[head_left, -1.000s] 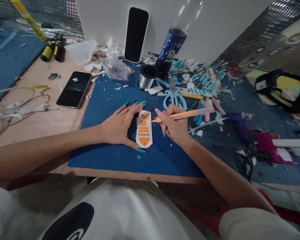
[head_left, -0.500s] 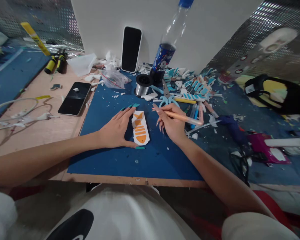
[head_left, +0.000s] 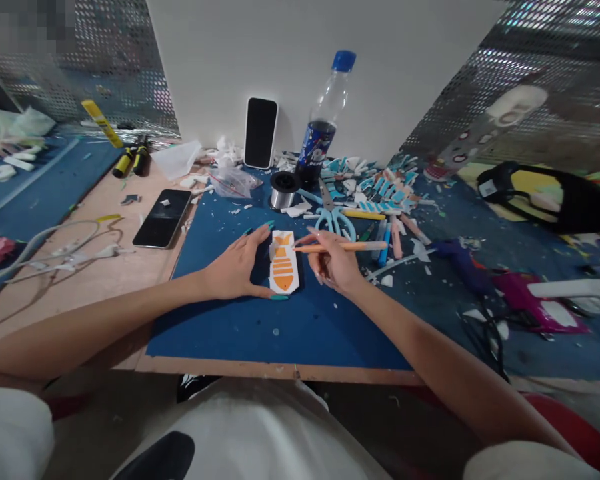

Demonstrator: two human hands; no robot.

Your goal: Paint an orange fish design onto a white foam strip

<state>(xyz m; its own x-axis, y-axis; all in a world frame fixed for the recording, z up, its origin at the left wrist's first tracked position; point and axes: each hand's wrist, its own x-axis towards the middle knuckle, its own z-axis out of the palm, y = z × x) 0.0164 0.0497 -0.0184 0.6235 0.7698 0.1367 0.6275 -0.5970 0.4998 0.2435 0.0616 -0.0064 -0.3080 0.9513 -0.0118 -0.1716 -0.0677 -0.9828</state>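
Observation:
A small white board [head_left: 275,279] with an orange fish-bone shape [head_left: 283,271] on it lies on the blue mat [head_left: 280,343] in front of me. My left hand [head_left: 233,270] rests flat along its left side, fingers stretched toward the top and thumb by the lower edge. To the right, my right hand [head_left: 336,262] is closed around a slim orange pen [head_left: 353,247]. The pen's point is at the board's upper right edge, near the fish's tail; whether it touches cannot be made out.
Behind the board are light-blue scissors [head_left: 334,217], a wire spool [head_left: 283,192], a Pepsi bottle [head_left: 317,147] and an upright phone [head_left: 261,133]. Cut scraps [head_left: 380,183] pile at the back right. Another phone [head_left: 163,219] lies left; a purple glue gun [head_left: 465,263] lies right.
My right hand has moved left and slightly down, bringing the pen's point from beside the board to its edge. My left hand stays around the board. The camera view has tilted up.

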